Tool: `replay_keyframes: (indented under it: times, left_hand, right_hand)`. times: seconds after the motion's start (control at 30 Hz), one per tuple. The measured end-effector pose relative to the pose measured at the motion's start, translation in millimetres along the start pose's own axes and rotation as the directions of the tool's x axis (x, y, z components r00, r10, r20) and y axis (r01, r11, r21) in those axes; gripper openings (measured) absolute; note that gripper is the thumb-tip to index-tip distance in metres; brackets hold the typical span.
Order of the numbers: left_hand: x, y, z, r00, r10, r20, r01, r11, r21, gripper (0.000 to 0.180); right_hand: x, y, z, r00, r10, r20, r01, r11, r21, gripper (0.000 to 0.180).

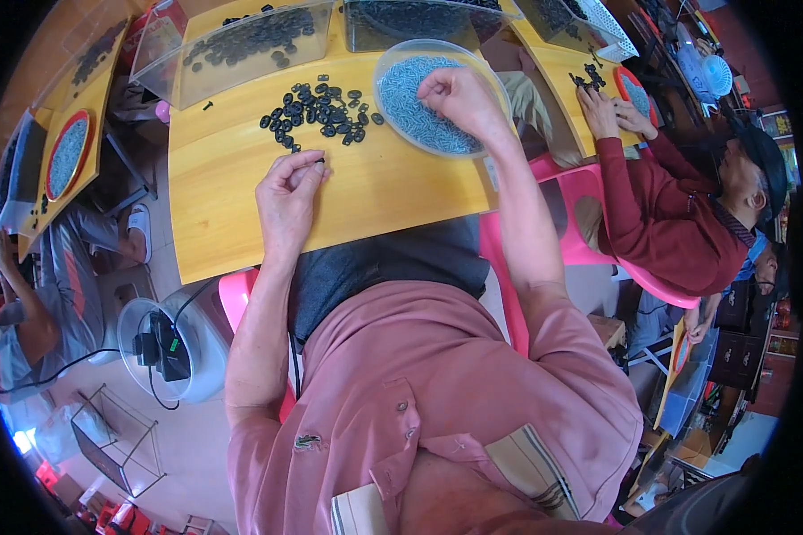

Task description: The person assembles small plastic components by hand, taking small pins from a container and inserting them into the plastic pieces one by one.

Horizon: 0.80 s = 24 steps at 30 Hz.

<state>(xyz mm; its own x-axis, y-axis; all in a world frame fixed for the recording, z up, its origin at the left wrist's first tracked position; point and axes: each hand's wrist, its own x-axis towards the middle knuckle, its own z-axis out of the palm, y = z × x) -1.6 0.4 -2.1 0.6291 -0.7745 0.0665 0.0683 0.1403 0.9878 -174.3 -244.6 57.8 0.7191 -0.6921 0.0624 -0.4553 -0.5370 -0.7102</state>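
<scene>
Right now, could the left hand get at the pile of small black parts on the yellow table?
Probably yes: the left hand rests on the yellow table just beside the black parts, with nothing between them.

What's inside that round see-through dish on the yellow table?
The dish is full of tiny pale blue-grey pieces. The right hand reaches in, hiding those beneath it. They are too small to identify.

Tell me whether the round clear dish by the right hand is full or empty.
Partly full: the round clear plastic dish holds a layer of small pale blue-grey pieces, and the right hand reaches into them.
</scene>
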Motion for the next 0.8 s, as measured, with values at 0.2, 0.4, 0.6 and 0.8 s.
replay_keyframes:
  times: [0.2,0.4,0.6,0.8]
  left_hand:
    - [0.2,2.0,0.3,1.0,-0.008,0.005,0.008,1.0,0.029,0.017]
    - [-0.7,6.7,1.2,0.998,-0.07,0.0,0.07,0.995,-0.073,0.018]
    - [-5.2,15.3,8.9,0.981,-0.187,0.051,0.193,0.941,-0.278,0.019]
    - [-5.7,14.3,8.9,0.975,-0.211,0.077,0.224,0.923,-0.314,0.019]
  right_hand:
    - [-1.1,-1.0,1.7,0.998,0.054,-0.033,-0.053,0.998,0.025,0.01]
    - [-3.0,-10.4,0.0,0.989,0.145,-0.039,-0.141,0.985,0.097,0.01]
    - [-3.8,-10.9,-0.7,0.989,0.101,-0.104,-0.097,0.994,0.041,0.014]
    - [-1.9,-9.8,-2.4,0.989,0.108,-0.102,-0.11,0.994,-0.017,0.013]
